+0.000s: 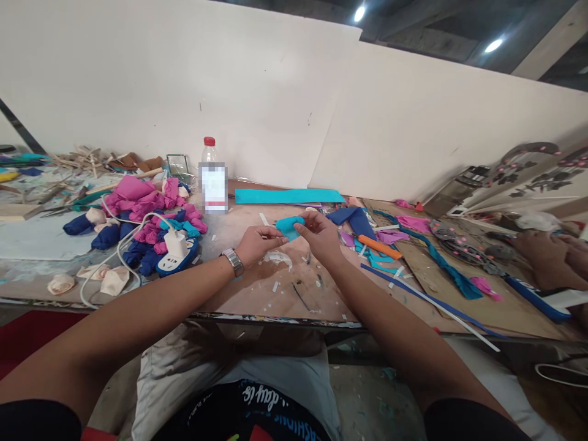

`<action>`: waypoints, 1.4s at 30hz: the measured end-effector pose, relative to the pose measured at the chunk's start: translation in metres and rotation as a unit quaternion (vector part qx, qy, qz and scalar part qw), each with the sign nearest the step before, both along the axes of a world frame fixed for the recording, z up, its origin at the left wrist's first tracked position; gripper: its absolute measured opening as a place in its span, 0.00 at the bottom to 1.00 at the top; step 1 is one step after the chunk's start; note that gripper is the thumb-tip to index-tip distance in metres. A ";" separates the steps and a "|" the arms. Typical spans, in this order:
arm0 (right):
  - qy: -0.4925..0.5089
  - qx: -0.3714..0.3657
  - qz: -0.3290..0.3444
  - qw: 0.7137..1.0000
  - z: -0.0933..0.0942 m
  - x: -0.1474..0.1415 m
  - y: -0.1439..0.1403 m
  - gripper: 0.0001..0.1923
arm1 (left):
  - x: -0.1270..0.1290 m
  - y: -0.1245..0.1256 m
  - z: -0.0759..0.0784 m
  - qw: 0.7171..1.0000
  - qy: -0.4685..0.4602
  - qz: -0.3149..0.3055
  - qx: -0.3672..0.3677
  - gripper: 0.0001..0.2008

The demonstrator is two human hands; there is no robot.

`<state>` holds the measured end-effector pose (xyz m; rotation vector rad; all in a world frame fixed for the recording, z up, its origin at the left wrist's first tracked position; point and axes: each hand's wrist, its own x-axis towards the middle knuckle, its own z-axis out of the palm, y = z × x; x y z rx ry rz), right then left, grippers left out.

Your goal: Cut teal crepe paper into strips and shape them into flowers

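A small piece of turquoise fabric [290,227], folded or rolled, is held up over the middle of the table between both hands. My left hand [260,244], with a metal watch on its wrist, pinches the fabric's lower left edge. On the other side, my right hand [319,236] grips its right edge between thumb and fingers. Behind them a long turquoise fabric strip [289,196] lies flat near the wall. To the right of my right hand are a dark blue fabric strip [351,219] and an orange-handled tool [379,246].
Left of my hands are a pile of pink and blue fabric rosettes [138,199], a power strip [177,260] with a white charger and cable, and a red-capped bottle [209,150]. Cardboard [441,269] lies at right. A co-worker's hands [542,254] are at far right.
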<state>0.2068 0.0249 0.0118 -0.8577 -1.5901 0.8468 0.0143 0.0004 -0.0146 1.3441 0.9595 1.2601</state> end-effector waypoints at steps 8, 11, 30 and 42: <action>-0.005 0.015 -0.005 1.000 -0.001 -0.001 0.001 0.20 | -0.001 -0.001 0.003 0.999 0.039 0.013 0.020 0.16; -0.045 0.038 -0.038 0.998 0.001 0.001 0.000 0.19 | -0.002 0.002 0.001 0.996 0.039 0.034 0.069 0.13; -0.241 0.196 0.016 0.950 0.009 0.006 -0.009 0.17 | 0.002 0.001 0.001 0.991 -0.094 -0.087 0.049 0.25; -0.202 0.141 0.002 0.969 0.010 0.002 -0.015 0.15 | 0.003 0.000 0.005 0.989 -0.135 -0.051 0.019 0.25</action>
